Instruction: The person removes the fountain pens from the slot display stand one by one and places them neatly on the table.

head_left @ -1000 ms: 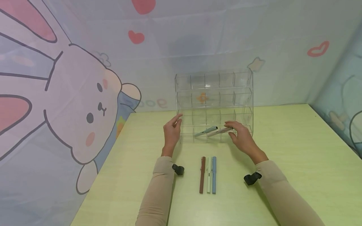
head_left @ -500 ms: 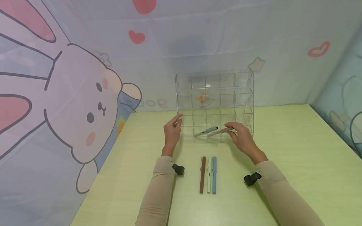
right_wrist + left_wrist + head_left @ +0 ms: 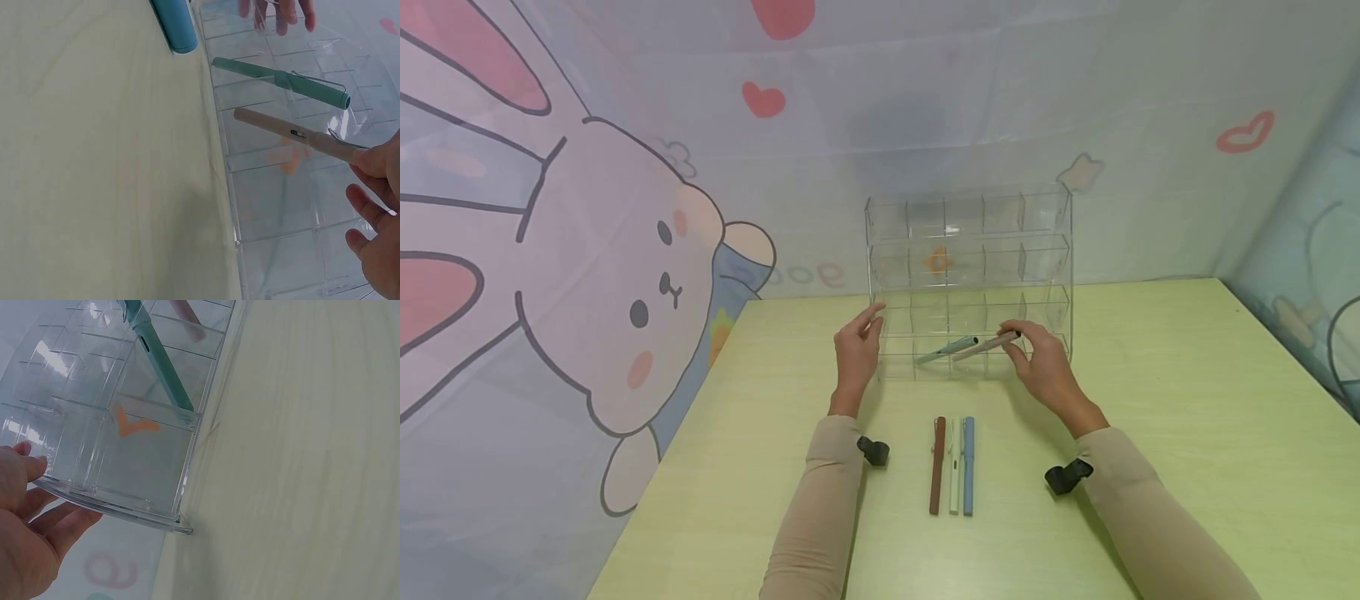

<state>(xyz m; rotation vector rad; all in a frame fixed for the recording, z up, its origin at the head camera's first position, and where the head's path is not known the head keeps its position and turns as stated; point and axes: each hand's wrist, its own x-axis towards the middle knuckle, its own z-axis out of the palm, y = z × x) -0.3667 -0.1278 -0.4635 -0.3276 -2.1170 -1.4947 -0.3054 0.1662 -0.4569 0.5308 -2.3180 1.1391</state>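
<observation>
A clear acrylic display rack (image 3: 966,312), with stepped rows of compartments, stands at the back of the table. My left hand (image 3: 857,348) grips its left side panel, thumb on one face and fingers on the other in the left wrist view. My right hand (image 3: 1040,360) pinches the clip end of a pale pinkish-beige pen (image 3: 275,127) between thumb and fingertips. That pen leans with its lower end in a bottom-row compartment. Beside it, a green pen (image 3: 284,81) rests tilted in the neighbouring compartment, nearer the left hand.
On the table in front of the rack lie a brown pen (image 3: 937,467), a pale green pen (image 3: 954,471) and a blue pen (image 3: 968,467), side by side. A printed cloth backdrop (image 3: 820,167) hangs right behind the rack.
My right hand has shifted slightly on the beige pen, and the pen's upper end shows a little more and higher. The left hand and the other pens stay put.
</observation>
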